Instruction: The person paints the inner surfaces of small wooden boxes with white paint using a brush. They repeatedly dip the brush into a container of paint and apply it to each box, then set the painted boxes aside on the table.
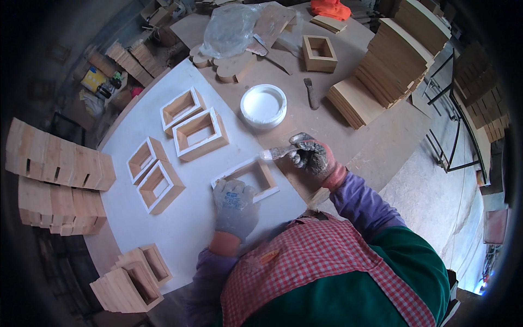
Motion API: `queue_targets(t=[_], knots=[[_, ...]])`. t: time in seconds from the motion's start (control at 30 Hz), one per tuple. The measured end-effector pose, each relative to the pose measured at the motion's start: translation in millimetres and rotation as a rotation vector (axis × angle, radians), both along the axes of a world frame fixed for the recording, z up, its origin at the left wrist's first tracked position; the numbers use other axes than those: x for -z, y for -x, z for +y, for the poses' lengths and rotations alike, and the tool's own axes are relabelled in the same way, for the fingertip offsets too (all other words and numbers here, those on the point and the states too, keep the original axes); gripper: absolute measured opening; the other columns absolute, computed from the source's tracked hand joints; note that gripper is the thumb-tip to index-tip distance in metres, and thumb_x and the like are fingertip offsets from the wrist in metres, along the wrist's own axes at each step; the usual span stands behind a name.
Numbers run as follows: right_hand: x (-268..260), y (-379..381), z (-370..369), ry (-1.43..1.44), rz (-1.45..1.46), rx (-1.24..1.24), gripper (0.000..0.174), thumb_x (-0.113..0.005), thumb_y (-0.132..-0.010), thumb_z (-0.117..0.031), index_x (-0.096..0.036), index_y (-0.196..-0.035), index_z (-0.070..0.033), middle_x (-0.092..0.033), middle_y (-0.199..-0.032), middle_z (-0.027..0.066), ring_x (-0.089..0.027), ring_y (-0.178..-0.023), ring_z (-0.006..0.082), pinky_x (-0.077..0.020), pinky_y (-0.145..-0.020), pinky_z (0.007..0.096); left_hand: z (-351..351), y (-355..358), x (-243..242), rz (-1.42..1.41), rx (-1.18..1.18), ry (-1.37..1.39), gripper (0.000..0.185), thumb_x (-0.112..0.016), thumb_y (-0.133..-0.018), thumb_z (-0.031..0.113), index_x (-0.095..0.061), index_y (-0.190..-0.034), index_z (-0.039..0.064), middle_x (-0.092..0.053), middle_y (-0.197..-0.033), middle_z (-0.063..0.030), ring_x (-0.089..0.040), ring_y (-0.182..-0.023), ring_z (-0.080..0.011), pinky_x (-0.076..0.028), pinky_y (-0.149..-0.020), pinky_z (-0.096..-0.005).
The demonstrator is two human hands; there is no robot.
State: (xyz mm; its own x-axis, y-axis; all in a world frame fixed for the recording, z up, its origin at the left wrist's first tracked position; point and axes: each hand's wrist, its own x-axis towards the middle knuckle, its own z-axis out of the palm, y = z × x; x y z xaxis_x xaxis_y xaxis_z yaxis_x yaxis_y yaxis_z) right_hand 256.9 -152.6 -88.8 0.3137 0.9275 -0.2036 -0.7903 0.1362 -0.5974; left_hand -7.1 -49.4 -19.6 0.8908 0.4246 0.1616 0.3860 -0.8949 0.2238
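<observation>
My left hand (235,206), in a grey glove, grips the near left side of a rectangular wooden box frame (267,175) lying on a white board (196,220). White coating shows along the frame's upper edges. In my right hand (314,158), which wears a heavily stained glove, is a flat brush (276,153). Its white-coated bristles are by the frame's far corner. A round tub of white paint or glue (263,104) stands beyond the brush. Left of the frame sit several similar boxes, among them a larger one (204,145), with white on their top edges.
Stacked wooden boxes line the left edge (61,163), with more at the near left (126,290). Thin wooden panels (392,61) are piled at the right. A scraper-like tool (311,94), a lone box (320,61) and plastic sheeting (229,30) lie at the back.
</observation>
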Motion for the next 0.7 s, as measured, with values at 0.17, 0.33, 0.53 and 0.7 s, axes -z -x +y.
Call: queue_targets(t=[0.17,0.33,0.53,0.7], knots=[[22.3,14.6,9.4,-0.008,-0.726,0.084,0.021,-0.054,-0.099,-0.006,-0.062,-0.117,0.003,-0.067,-0.096,0.0090,-0.069,-0.086,0.0169,-0.0578,-0.073,0.0254,-4.8,-2.0,-2.8,-0.057,-0.051,0.032,0.016,-0.073,-0.077,0.023,-0.070,-0.089,0.013,-0.063,-0.094,-0.0088,-0.056,-0.102,-0.0321,-0.035,-0.099,-0.0498],[12.8,7.5,11.0,0.039,-0.276,0.028,0.018,-0.058,-0.095,-0.005,-0.066,-0.108,0.003,-0.068,-0.091,0.0065,-0.068,-0.079,0.0151,-0.0553,-0.067,0.0246,-6.8,-2.3,-1.9,-0.029,-0.086,0.054,0.018,-0.074,-0.076,0.023,-0.070,-0.090,0.013,-0.064,-0.094,-0.0079,-0.057,-0.103,-0.0323,-0.034,-0.101,-0.0504],[-18.3,-15.1,6.6,-0.019,-0.493,-0.136,0.016,-0.059,-0.092,-0.005,-0.068,-0.103,0.002,-0.068,-0.088,0.0056,-0.066,-0.075,0.0132,-0.0523,-0.064,0.0249,-6.6,-0.3,2.8,-0.055,-0.075,0.011,0.020,-0.075,-0.076,0.024,-0.070,-0.092,0.013,-0.064,-0.097,-0.0074,-0.056,-0.106,-0.0320,-0.033,-0.103,-0.0508],[-49.9,-22.2,12.7,0.047,-0.662,-0.265,0.023,-0.064,-0.091,-0.010,-0.067,-0.111,0.001,-0.070,-0.096,0.0039,-0.066,-0.087,0.0114,-0.0531,-0.078,0.0258,-8.0,-0.3,2.8,-0.087,-0.066,-0.005,0.021,-0.076,-0.075,0.023,-0.069,-0.093,0.014,-0.063,-0.098,-0.0066,-0.055,-0.107,-0.0311,-0.033,-0.103,-0.0504]])
